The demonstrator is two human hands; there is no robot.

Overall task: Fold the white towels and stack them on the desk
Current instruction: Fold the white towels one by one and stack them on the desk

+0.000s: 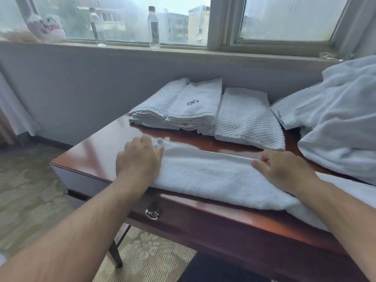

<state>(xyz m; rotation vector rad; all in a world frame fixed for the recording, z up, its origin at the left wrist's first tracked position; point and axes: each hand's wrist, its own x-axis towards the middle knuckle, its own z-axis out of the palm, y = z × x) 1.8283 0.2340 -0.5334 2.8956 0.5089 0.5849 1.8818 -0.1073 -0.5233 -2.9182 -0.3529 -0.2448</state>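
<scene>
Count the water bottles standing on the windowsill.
2. The left bottle stands on the windowsill, right of a plastic bag; the right bottle stands further along, left of the window post. The bag might hide another.

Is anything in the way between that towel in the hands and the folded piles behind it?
Nothing visible. The left hand and right hand grip the towel; only bare desk separates it from the folded stacks.

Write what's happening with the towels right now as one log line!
step: folding towel on desk | left hand: grips towel's left end | right hand: pinches far edge | folded stacks: at back | unfolded pile: right
</scene>
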